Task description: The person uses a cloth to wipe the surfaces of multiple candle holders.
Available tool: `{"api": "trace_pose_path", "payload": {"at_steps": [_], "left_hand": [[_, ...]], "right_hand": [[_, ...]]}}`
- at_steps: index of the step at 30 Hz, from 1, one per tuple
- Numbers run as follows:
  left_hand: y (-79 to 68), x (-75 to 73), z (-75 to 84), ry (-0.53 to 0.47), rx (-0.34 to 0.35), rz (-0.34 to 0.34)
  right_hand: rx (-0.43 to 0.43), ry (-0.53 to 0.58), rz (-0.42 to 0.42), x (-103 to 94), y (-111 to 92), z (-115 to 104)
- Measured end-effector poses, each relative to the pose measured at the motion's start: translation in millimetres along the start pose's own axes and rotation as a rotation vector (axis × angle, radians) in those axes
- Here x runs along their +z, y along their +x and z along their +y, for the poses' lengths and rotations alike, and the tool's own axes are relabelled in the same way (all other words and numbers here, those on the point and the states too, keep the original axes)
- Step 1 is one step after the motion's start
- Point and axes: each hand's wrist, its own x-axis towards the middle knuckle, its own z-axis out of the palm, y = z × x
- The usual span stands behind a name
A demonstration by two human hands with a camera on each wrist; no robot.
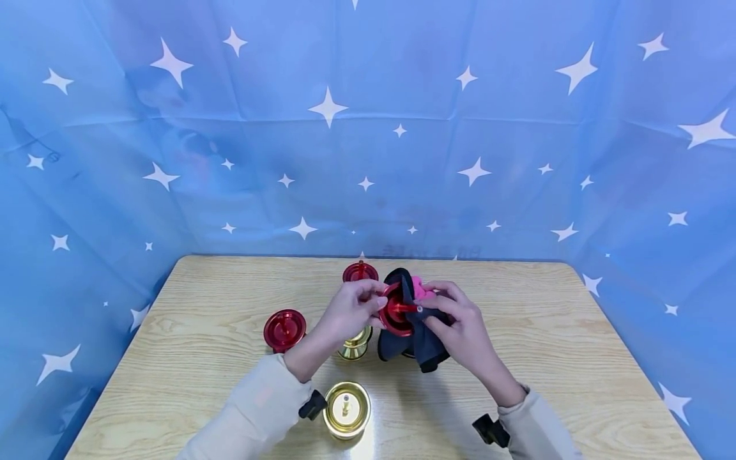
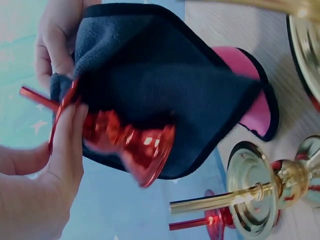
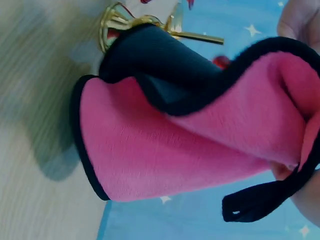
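Observation:
My left hand (image 1: 352, 310) grips a shiny red candle holder (image 1: 397, 322) by the rim of its dish, above the table. The holder is tilted; in the left wrist view its flared foot (image 2: 150, 150) and thin upright tube (image 2: 37, 97) show. My right hand (image 1: 462, 319) pinches a cleaning cloth (image 1: 402, 348), dark grey on one face and pink on the other, with black edging. The cloth drapes beside and behind the red holder, around its tube. In the right wrist view the pink face (image 3: 175, 150) and a black hanging loop (image 3: 250, 202) hide most of the work.
One red candle holder (image 1: 284, 329) stands at the left, another (image 1: 360, 271) at the back. A gold one (image 1: 353, 348) is partly hidden beneath my left hand, and a second gold one (image 1: 347, 425) stands near the front. A starry blue curtain (image 1: 391, 160) surrounds the wooden table (image 1: 546, 345).

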Motion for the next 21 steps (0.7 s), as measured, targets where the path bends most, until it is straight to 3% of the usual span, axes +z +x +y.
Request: {"api": "trace_pose_path", "payload": {"at_steps": [5, 8, 16, 21], "left_hand": [[-1.0, -0.1, 3.6, 0.071, -0.018, -0.078], [-0.7, -0.1, 5.3, 0.059, -0.028, -0.049], [-0.2, -2.6, 10.0, -0.025, -0.028, 0.105], [-1.6, -4.6, 9.8, -0.027, -0.019, 0.101]], "right_hand": [[-0.011, -0.011, -0.027, -3.1, 6, 0], [0.002, -0.018, -0.015, -2.3, 7, -1], [-0.009, -0.042, 0.042, 11.0, -6, -6], [-0.012, -0.061, 0.052, 13.7, -8, -9]]}}
